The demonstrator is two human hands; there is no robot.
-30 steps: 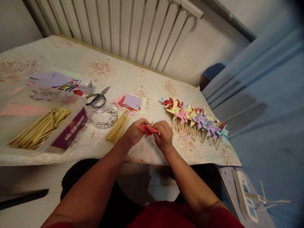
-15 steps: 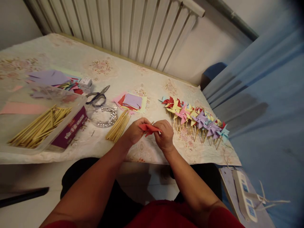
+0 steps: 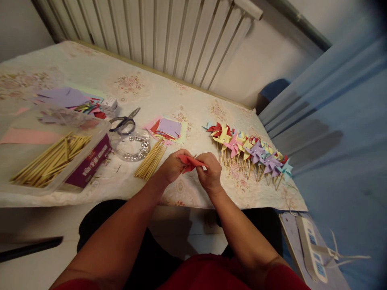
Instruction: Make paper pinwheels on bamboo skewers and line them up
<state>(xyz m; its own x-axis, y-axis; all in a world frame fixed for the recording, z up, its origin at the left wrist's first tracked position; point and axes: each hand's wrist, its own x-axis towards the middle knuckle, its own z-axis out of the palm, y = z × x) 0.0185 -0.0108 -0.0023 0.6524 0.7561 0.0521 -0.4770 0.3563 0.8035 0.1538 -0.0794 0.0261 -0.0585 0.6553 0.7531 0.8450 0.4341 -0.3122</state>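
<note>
Both hands meet over the table's front edge around a red paper pinwheel (image 3: 190, 162). My left hand (image 3: 172, 166) is closed on its left side and my right hand (image 3: 209, 174) pinches its right side. A thin wooden stick tip pokes out just above the paper, between the fingers. A loose bundle of wooden sticks (image 3: 150, 160) lies just left of my left hand. A row of several finished coloured pinwheels (image 3: 248, 151) lies right of my right hand.
A clear plastic tub of sticks (image 3: 51, 159) sits at the left. Scissors (image 3: 125, 121), a clear round dish of pins (image 3: 130, 145) and a stack of paper squares (image 3: 167, 129) lie behind the hands. A radiator (image 3: 157, 36) stands behind the table. A power strip (image 3: 311, 249) lies at the lower right.
The hands and the red pinwheel have hardly moved; the fingers shift slightly on the paper. The view has tilted a little.
</note>
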